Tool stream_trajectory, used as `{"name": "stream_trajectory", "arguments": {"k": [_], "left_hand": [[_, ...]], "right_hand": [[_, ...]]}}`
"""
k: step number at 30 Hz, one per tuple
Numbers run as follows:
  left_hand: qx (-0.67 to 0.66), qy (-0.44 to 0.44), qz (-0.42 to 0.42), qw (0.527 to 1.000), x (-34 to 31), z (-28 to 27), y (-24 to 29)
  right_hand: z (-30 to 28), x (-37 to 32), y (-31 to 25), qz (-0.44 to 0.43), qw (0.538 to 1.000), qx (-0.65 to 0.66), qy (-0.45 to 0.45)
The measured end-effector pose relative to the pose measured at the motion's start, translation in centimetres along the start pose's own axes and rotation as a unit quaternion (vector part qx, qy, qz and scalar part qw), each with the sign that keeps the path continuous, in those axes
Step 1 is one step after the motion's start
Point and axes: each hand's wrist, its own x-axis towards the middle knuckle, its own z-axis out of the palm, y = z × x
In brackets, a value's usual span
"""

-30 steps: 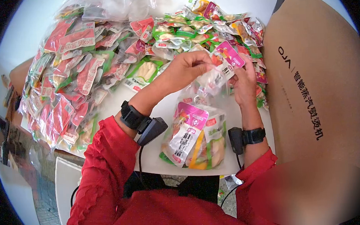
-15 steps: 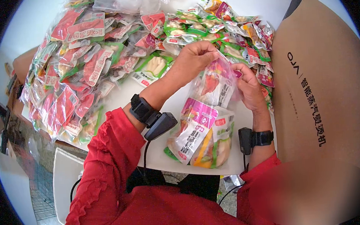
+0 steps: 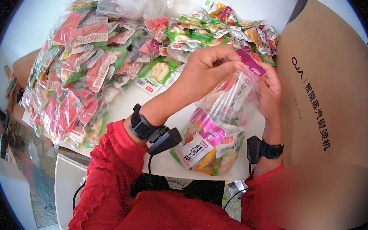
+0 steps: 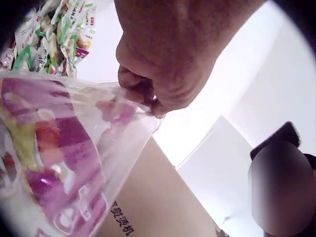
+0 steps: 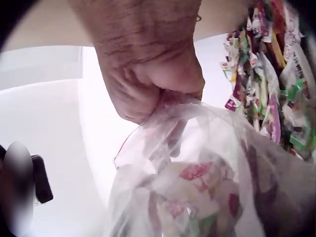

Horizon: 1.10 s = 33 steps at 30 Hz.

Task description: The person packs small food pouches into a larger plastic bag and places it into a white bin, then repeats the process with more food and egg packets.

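Observation:
A clear plastic bag [image 3: 230, 108] stands before me on the table, holding several food packets, among them a purple-and-white one [image 3: 204, 130]. My left hand [image 3: 217, 68] pinches the bag's rim between thumb and fingers; the left wrist view shows this hand [image 4: 158, 74] drawing the film taut. On the other side of the mouth, my right hand [image 3: 268, 88] grips the plastic, some fingers hidden behind it. A purple packet end [image 3: 251, 63] shows between the hands, close by the right fingers. In the right wrist view, a fingertip of this hand [image 5: 148, 84] shows through the film.
A large heap of bagged red-labelled packets [image 3: 72, 75] covers the left of the white table [image 3: 163, 152]. Loose packets [image 3: 204, 29] are piled at the back, and a single green-edged packet [image 3: 156, 72] lies apart. The tall cardboard box [image 3: 329, 72] stands along the right side.
A purple packet that the right hand held over the bag has gone down into its mouth. Both hands have shifted right, and the bag's upper part is now pulled wider between them.

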Motion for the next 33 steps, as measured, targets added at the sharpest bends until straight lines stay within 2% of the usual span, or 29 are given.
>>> {"name": "stream_trajectory", "arguments": {"k": [4, 6, 7, 9, 10, 11, 13, 17, 19, 20, 21, 23, 24, 26, 27, 29, 30, 32, 33], "left_hand": [[-0.004, -0.027, 0.035, 0.999, -0.9, 0.8, 3.3], [0.009, -0.051, 0.059, 0.997, -1.1, 0.6, 4.2], [0.022, -0.072, 0.086, 0.993, -1.3, 0.6, 4.6], [0.006, -0.094, 0.076, 0.993, -1.3, 0.6, 5.1], [-0.004, -0.103, 0.108, 0.989, -1.3, 0.6, 5.0], [-0.013, -0.111, 0.142, 0.984, -1.3, 0.7, 4.9], [-0.023, -0.106, 0.156, 0.982, -1.4, 1.0, 4.8], [-0.006, -0.126, 0.176, 0.976, -1.3, 0.8, 5.0], [-0.006, -0.125, 0.183, 0.975, -1.3, 1.0, 4.8], [0.005, -0.123, 0.195, 0.973, -1.3, 1.3, 4.6], [0.016, -0.120, 0.205, 0.971, -1.4, 1.4, 4.6], [0.014, -0.125, 0.180, 0.976, -1.4, 1.2, 4.8], [0.015, -0.131, 0.155, 0.979, -1.4, 1.2, 5.0], [0.012, -0.131, 0.160, 0.978, -1.7, 1.5, 4.8], [0.014, -0.127, 0.165, 0.978, -1.7, 1.7, 4.9], [0.013, -0.143, 0.151, 0.978, -1.9, 1.7, 5.4], [0.016, -0.156, 0.133, 0.979, -1.9, 1.5, 5.8], [0.001, -0.162, 0.121, 0.979, -2.2, 1.3, 6.7], [-0.016, -0.164, 0.104, 0.981, -2.3, 1.2, 7.0]], "right_hand": [[-0.9, -1.5, -3.5, -0.040, 0.999, -0.030, -0.014], [-1.6, -2.7, -6.2, -0.045, 0.984, -0.140, -0.102], [-1.5, -3.2, -7.7, -0.037, 0.985, -0.140, -0.099], [-1.3, -3.9, -10.7, 0.146, 0.955, -0.117, -0.231], [-0.9, -3.8, -11.5, 0.178, 0.938, -0.134, -0.265], [-1.2, -3.3, -11.5, 0.183, 0.938, -0.134, -0.261], [-1.8, -2.4, -11.7, 0.053, 0.890, -0.243, -0.382], [-0.1, -2.4, -13.5, 0.077, 0.860, -0.298, -0.406], [1.6, -2.4, -10.8, -0.055, 0.717, -0.467, -0.514], [2.4, -3.4, -10.0, -0.051, 0.799, -0.366, -0.475], [2.7, -3.5, -9.4, -0.050, 0.798, -0.368, -0.474], [3.1, -3.5, -8.7, 0.007, 0.831, -0.264, -0.491], [3.3, -3.6, -8.9, 0.009, 0.831, -0.264, -0.490], [3.5, -3.8, -9.7, 0.186, 0.800, -0.256, -0.510], [3.7, -3.6, -10.2, 0.186, 0.801, -0.260, -0.506], [4.1, -3.4, -11.1, 0.289, 0.741, -0.302, -0.525], [3.9, -3.6, -11.1, 0.286, 0.745, -0.304, -0.521], [2.9, -3.9, -10.8, 0.156, 0.767, -0.322, -0.533], [2.2, -3.7, -11.4, 0.154, 0.769, -0.324, -0.529]]}}
